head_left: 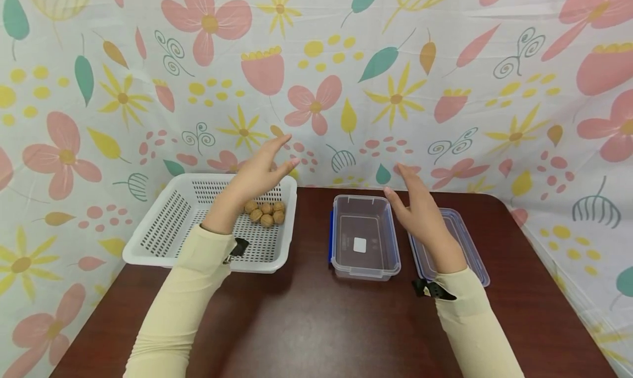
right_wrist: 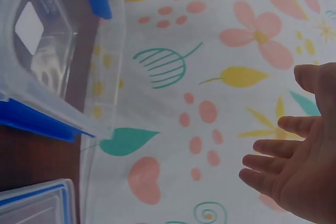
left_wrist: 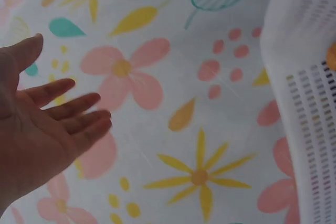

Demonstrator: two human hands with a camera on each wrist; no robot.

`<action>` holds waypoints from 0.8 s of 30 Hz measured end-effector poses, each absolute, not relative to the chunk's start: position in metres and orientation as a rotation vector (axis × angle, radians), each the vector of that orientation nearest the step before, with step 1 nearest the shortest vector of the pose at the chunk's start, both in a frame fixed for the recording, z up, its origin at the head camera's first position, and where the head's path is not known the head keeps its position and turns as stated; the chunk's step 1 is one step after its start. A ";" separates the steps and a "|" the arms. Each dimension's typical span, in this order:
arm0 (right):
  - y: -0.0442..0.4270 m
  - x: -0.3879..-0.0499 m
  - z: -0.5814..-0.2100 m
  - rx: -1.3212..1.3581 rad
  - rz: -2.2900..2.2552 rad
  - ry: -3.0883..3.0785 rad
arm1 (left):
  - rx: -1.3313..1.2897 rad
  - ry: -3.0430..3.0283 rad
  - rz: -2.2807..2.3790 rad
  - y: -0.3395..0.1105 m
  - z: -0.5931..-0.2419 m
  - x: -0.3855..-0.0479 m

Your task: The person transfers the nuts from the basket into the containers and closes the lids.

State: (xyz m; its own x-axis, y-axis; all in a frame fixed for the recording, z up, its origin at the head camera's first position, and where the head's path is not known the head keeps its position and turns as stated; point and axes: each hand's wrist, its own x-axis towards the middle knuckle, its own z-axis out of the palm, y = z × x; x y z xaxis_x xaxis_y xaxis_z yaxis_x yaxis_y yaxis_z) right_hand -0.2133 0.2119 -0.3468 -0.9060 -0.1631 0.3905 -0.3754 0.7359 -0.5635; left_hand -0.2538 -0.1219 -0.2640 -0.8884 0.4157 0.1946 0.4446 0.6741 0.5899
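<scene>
Left hand [head_left: 261,168] hovering near the basket [head_left: 148,260] of walnuts [head_left: 267,220], right hand [head_left: 419,216] by the container [head_left: 368,269], both empty, fingers straight, thumbs wide, lid [head_left: 468,247] lying aside, seemingly for easy access!

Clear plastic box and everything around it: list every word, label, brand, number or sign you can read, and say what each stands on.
No text is readable.
Clear rectangular plastic box: faint lettering, too small and blurred to read.
White square sticker on that box: no print can be made out.
</scene>
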 end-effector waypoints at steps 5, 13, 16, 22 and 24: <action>0.216 -0.216 -0.355 0.393 1.061 -2.625 | -0.742 -2.791 -1.161 -0.140 -0.265 -0.267; 0.223 -0.219 -0.370 0.335 1.211 -2.638 | -0.770 -2.706 -1.455 -0.168 -0.270 -0.289; 0.225 -0.220 -0.377 0.319 1.276 -2.626 | -0.752 -2.670 -1.592 -0.177 -0.276 -0.297; 0.230 -0.223 -0.395 0.318 1.381 -2.579 | -0.764 -2.572 -1.753 -0.195 -0.289 -0.309; 0.231 -0.222 -0.401 0.317 1.401 -2.569 | -0.764 -2.548 -1.776 -0.201 -0.294 -0.312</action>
State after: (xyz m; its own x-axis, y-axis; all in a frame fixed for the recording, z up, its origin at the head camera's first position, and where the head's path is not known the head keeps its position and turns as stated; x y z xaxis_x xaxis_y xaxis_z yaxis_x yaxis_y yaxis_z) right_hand -0.2224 0.2315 -0.4010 -0.9574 -0.0924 0.2735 -0.2800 0.5283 -0.8015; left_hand -0.3117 -0.2011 -0.2939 -0.8844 0.4119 0.2195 0.3486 0.2701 0.8975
